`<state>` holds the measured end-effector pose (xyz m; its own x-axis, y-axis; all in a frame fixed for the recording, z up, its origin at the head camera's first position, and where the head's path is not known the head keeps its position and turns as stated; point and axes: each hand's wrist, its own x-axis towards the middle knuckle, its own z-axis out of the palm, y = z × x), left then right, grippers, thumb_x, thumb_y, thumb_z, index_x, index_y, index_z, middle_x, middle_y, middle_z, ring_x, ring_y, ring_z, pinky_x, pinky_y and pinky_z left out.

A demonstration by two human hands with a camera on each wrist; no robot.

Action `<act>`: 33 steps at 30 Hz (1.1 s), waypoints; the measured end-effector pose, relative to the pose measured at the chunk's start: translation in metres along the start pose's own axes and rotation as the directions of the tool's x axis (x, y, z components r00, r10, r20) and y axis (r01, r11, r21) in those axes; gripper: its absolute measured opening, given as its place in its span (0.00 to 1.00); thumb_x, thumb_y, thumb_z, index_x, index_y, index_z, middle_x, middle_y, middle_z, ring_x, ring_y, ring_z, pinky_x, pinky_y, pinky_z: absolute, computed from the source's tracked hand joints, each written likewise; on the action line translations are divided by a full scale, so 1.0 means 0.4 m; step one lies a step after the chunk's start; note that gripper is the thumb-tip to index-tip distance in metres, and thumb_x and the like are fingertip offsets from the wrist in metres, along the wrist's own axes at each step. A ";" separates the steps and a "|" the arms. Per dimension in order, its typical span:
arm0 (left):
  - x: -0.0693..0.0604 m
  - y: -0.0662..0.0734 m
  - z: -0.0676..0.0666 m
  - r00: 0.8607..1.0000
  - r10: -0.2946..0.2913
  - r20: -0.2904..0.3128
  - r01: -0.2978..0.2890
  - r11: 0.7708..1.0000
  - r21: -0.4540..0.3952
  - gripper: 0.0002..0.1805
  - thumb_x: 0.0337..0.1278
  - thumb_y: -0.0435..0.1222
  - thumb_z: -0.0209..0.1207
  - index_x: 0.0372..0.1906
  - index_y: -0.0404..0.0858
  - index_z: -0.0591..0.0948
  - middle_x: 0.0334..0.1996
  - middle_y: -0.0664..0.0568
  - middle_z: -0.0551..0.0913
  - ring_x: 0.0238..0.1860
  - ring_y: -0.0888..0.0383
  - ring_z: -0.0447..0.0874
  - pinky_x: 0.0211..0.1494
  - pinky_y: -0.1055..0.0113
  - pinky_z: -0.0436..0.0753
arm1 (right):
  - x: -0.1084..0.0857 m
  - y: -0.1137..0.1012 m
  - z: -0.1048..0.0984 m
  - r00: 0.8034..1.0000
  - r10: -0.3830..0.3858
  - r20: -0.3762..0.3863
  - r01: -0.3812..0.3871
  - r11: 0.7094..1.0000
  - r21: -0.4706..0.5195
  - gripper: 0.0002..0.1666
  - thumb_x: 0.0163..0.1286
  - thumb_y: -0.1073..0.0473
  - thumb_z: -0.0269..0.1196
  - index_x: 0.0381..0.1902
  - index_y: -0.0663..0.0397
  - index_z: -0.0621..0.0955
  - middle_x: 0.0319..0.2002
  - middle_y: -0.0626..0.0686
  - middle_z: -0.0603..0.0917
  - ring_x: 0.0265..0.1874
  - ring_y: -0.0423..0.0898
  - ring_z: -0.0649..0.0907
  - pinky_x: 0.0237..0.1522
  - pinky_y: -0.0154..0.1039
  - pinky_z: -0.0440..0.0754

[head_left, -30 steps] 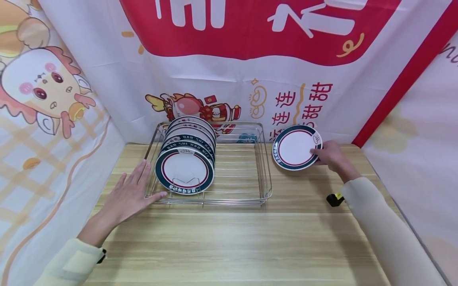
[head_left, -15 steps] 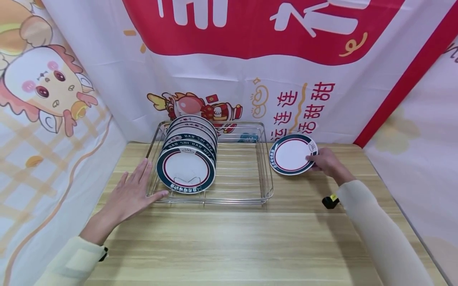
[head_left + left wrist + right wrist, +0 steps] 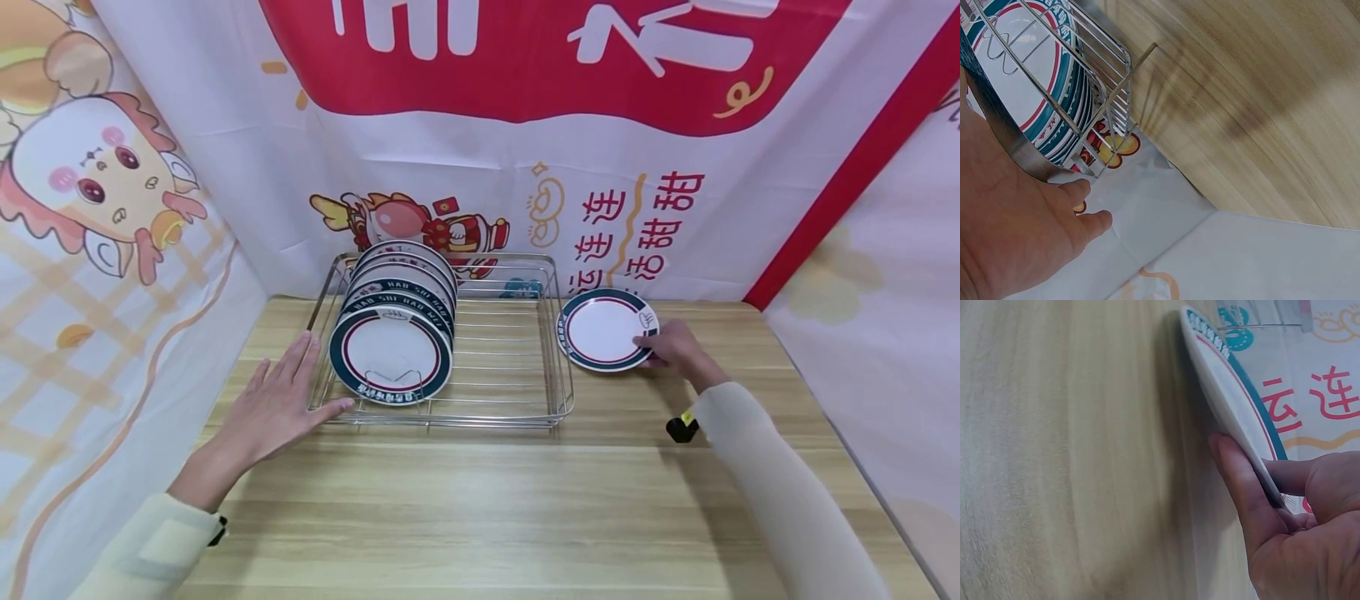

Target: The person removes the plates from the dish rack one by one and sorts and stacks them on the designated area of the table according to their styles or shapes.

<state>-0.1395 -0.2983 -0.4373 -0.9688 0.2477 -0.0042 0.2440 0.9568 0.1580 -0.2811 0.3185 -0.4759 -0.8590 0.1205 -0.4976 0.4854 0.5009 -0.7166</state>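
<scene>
We noted one wire rack, metal, set on the wood-grain table towards the backdrop cloth. Its 9 o'clock half bore a row of plates, standing tilted back one behind another, the nearest showing a white face, a red ring and a dark lettered rim. On the 3 o'clock half we saw the parallel floor wires.

The held plate, of the same pattern, was at the rack's 3 o'clock side, outside the row and close up to the end wires; contact with the wires, or with the tabletop below, we could not settle. The right hand pinched it at its 3 o'clock rim: thumb over the white face, fingers tucked underneath. From the right wrist we had it nearly edge-on, digits on both sides of it.

The left hand lay at the rack's 8 o'clock corner, holding nothing, fingers straight and thumb splayed wide from them. Fingertips pointed to 1 o'clock along the rack's side; the thumb pointed to 3 o'clock at the front wires. We could not tell how firmly it touched.

We saw the left sleeve slanting in from 7 o'clock, the right sleeve from 5 o'clock, a small black device beside the right cuff.
</scene>
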 end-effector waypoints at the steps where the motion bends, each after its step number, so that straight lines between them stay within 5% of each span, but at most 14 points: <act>1: 0.000 0.001 -0.001 1.000 0.000 0.001 0.000 1.000 -0.001 0.64 0.67 0.73 0.52 0.85 0.28 0.46 0.86 0.34 0.41 0.83 0.32 0.48 0.80 0.26 0.48 | 0.004 0.003 0.003 1.000 0.003 -0.012 -0.003 1.000 -0.009 0.19 0.79 0.60 0.64 0.55 0.74 0.79 0.23 0.51 0.87 0.21 0.43 0.86 0.30 0.35 0.89; 7: -0.003 0.004 -0.001 1.000 -0.001 0.006 0.001 1.000 -0.011 0.64 0.68 0.73 0.52 0.85 0.29 0.44 0.86 0.33 0.41 0.84 0.32 0.47 0.80 0.26 0.47 | 0.021 0.018 0.022 0.999 0.009 -0.047 -0.014 0.994 -0.112 0.16 0.76 0.55 0.68 0.42 0.67 0.82 0.19 0.49 0.84 0.18 0.40 0.83 0.23 0.31 0.81; 18: 0.001 0.001 -0.002 1.000 0.003 0.007 -0.003 1.000 -0.006 0.64 0.68 0.73 0.52 0.85 0.28 0.45 0.86 0.33 0.42 0.84 0.33 0.45 0.80 0.26 0.47 | 0.026 0.039 0.041 0.999 0.043 -0.022 -0.045 0.992 -0.120 0.20 0.74 0.49 0.71 0.32 0.60 0.81 0.16 0.47 0.83 0.17 0.40 0.86 0.23 0.29 0.80; 28: -0.002 0.007 -0.008 1.000 -0.006 0.017 0.007 1.000 -0.020 0.65 0.68 0.73 0.52 0.85 0.30 0.41 0.86 0.33 0.41 0.84 0.32 0.45 0.80 0.26 0.46 | 0.018 0.041 0.041 0.999 0.037 -0.031 -0.042 0.978 -0.204 0.24 0.74 0.44 0.70 0.29 0.58 0.81 0.16 0.47 0.82 0.17 0.40 0.85 0.24 0.29 0.79; 33: -0.002 0.008 -0.010 1.000 -0.008 0.018 0.009 1.000 -0.024 0.65 0.68 0.73 0.52 0.85 0.30 0.41 0.86 0.33 0.41 0.84 0.32 0.45 0.80 0.26 0.46 | 0.007 0.027 0.034 0.999 -0.013 -0.040 -0.001 0.946 -0.324 0.27 0.75 0.40 0.68 0.30 0.60 0.83 0.18 0.50 0.84 0.19 0.43 0.85 0.28 0.33 0.78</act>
<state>-0.1382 -0.2959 -0.4329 -0.9699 0.2423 -0.0232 0.2342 0.9550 0.1821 -0.2760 0.3126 -0.4918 -0.8710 0.1480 -0.4685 0.4071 0.7513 -0.5195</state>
